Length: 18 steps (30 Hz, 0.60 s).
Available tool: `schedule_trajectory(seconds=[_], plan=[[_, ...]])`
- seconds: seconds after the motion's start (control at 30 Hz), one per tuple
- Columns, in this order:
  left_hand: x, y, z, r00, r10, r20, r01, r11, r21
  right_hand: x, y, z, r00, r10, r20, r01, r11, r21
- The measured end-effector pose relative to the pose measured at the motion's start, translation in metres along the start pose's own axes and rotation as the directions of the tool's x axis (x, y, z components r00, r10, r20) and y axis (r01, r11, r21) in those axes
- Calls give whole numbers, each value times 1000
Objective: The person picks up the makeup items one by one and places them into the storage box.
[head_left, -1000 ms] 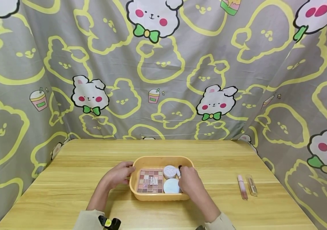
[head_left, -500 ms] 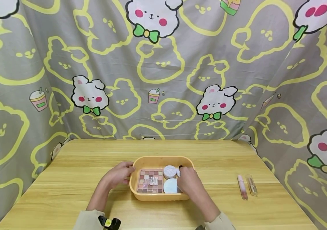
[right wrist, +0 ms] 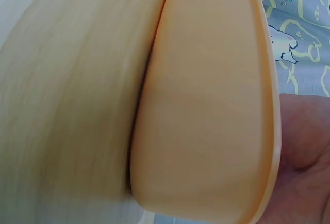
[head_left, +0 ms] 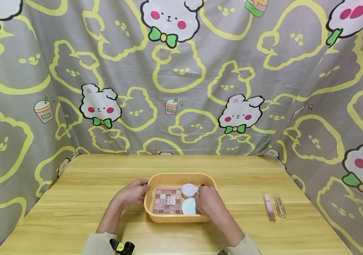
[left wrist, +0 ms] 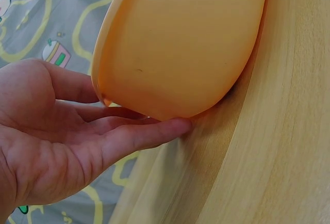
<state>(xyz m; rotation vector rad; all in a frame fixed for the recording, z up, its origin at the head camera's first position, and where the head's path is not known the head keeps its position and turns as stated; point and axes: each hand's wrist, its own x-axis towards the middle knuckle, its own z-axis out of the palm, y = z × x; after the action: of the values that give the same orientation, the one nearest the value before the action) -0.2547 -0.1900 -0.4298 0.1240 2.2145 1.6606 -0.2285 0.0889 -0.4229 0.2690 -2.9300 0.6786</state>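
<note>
An orange plastic basket (head_left: pixel 181 219) stands on the wooden table. My left hand (head_left: pixel 133 193) grips its left end; in the left wrist view, a finger goes over the basket rim (left wrist: pixel 98 64) and the thumb lies along the lower outside wall. My right hand (head_left: pixel 208 200) reaches over the right end into the basket, its fingers curled at a small white, stick-like item (head_left: pixel 197 190) with a dark end, mostly hidden by the hand. Beside it sit a round white compact (head_left: pixel 189 191) and a pale blue round compact (head_left: pixel 188 206). An eyeshadow palette (head_left: pixel 167 200) fills the left part.
To the right on the table (head_left: pixel 242 177) lie a pink lip gloss tube (head_left: pixel 269 208) and a clear tube with a metallic part (head_left: pixel 279 205), side by side. A patterned grey curtain (head_left: pixel 188 141) hangs behind the table and along both sides.
My right hand has shifted slightly to the left inside the basket, covering more of the white item and the pale blue compact. The left hand and the basket stay in place.
</note>
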Motion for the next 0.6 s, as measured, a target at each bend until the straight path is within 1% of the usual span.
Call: schedule_trajectory(seconds=[0.3,0.47,0.6], plan=[[1,-2,-1,999,16,30,-16,1000,-8,1,-1,-2,998,32,59,-33,999,19],[2,-2,-1,999,21,28,-21,1000,5,1,-1,-5,996,38,77,-40,999,25],[2,-2,-1,1000,13,19,-13,1000,6,0,1,-8,998,32,54,-35,998,49]])
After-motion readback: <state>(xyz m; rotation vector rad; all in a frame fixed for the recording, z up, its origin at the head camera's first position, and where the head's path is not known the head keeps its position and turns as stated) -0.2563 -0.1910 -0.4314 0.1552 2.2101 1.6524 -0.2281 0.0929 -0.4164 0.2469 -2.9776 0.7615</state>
